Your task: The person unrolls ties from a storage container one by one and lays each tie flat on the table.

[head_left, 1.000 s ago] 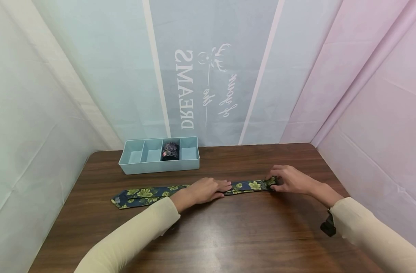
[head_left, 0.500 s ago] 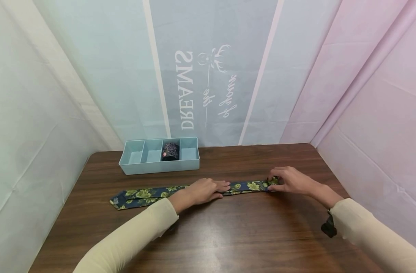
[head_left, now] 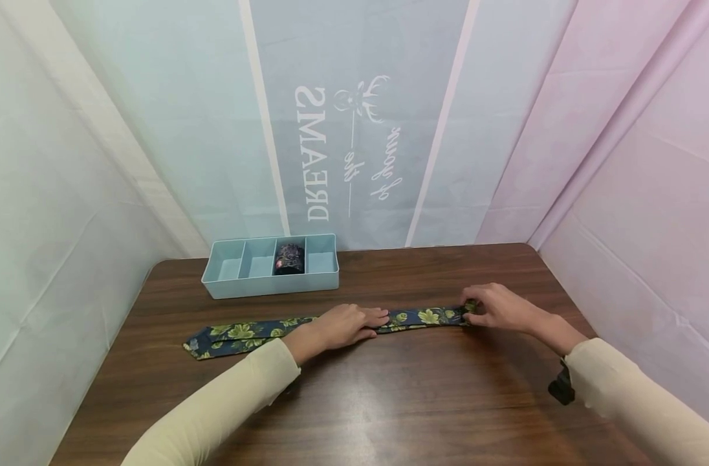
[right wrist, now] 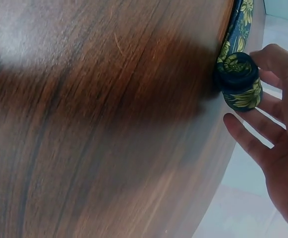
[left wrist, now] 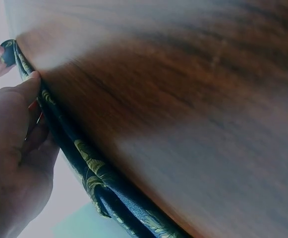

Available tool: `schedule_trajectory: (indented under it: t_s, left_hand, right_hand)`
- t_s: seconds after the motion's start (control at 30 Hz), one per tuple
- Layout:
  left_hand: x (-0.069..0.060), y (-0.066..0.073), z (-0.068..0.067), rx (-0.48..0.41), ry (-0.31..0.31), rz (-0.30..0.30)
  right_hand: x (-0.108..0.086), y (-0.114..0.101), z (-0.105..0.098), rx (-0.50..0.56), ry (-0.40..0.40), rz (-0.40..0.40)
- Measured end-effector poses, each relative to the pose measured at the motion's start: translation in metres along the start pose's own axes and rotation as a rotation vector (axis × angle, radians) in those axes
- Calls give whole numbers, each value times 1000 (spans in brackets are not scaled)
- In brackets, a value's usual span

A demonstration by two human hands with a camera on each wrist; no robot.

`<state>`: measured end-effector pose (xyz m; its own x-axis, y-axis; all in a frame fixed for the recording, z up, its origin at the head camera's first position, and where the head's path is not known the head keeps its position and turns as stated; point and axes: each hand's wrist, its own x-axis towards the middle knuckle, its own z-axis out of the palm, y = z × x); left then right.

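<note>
A navy necktie (head_left: 238, 334) with yellow-green flowers lies lengthwise across the wooden table, its wide pointed end at the left. The far right end is wound into a small roll (right wrist: 239, 82), seen clearly in the right wrist view. My right hand (head_left: 500, 309) holds this roll, thumb on one side and fingers round the other. My left hand (head_left: 345, 323) rests on the middle of the necktie with its fingers extended, hiding a stretch of the cloth. In the left wrist view, the left thumb (left wrist: 30, 85) touches the necktie's near edge.
Behind the necktie, at the back left of the table (head_left: 378, 401), stands a light blue divided box (head_left: 273, 285). One compartment holds a dark patterned roll (head_left: 290, 259). Pale printed curtains (head_left: 360, 52) close off the back and both sides.
The necktie's pointed end and my left hand have shifted slightly leftward in the head view. My right hand stays at the rolled end, its fingers slightly repositioned.
</note>
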<state>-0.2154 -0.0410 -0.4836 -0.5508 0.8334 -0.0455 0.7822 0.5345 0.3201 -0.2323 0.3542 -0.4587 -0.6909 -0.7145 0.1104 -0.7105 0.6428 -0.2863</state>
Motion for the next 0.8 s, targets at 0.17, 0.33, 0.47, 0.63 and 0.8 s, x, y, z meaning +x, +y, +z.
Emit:
schedule_trajectory:
  t_s: [0.17,0.33,0.47,0.63,0.8]
  left_hand:
    - [-1,-2,-1,-1,-4,-3]
    - [-1,-1,-2,-5,-10,-6]
    - [-2,-1,-2,-2,-5,-3]
    - [-2,-2,0,-6,5,0]
    - [-2,-3,2,-11,13,0]
  right_hand:
    - [-3,2,-4,17,-44,-12]
    - [-6,5,-5,16,-34,-37]
    - [-6,6,-1,-1,-5,-48]
    - [-5,6,3,-35,9,-12]
    - [-6,4,5,-105,14,47]
